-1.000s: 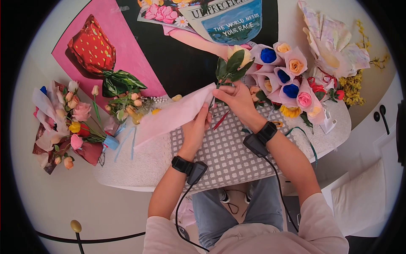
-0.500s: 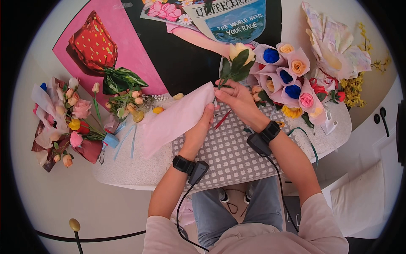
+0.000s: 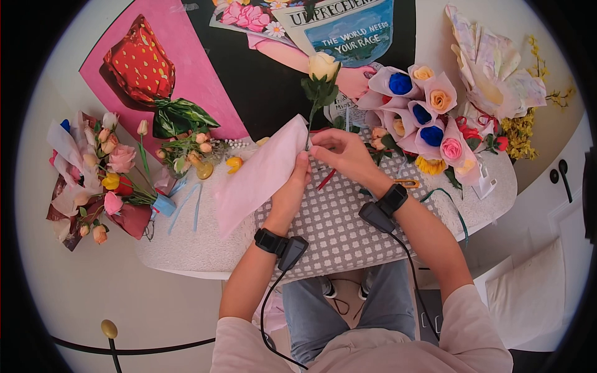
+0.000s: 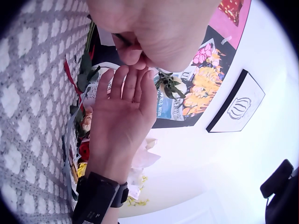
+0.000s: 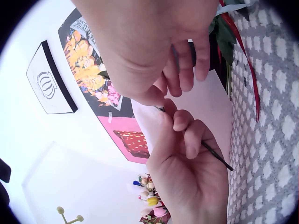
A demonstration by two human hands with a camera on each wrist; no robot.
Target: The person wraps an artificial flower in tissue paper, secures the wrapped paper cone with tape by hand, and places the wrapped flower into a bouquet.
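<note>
My left hand (image 3: 292, 186) grips the white rose (image 3: 323, 66) by its thin dark stem (image 5: 217, 156), whose lower end sticks out past the curled fingers. Pale pink wrapping paper (image 3: 264, 177) slants behind this hand, its upper corner close to the stem. The rose head and green leaves (image 3: 319, 92) stand above both hands. Fingers of my right hand (image 3: 348, 155) are loosely bent, the thumb tip right at the stem beside the left thumb. In the left wrist view the right palm (image 4: 121, 121) faces the camera, with nothing visible in it.
Paper-wrapped roses (image 3: 429, 112) crowd the table's right side, with crumpled patterned paper (image 3: 497, 68) behind. A mixed bouquet (image 3: 106, 180) lies at far left. Near the hands are a red ribbon (image 3: 326, 179), a yellow petal (image 3: 234, 164) and orange-handled scissors (image 3: 407, 183) on the dotted cloth (image 3: 323, 230).
The rose has shifted left and stands more upright. My right hand has moved from just below the leaves down along the stem toward the left hand. The paper has tilted steeper.
</note>
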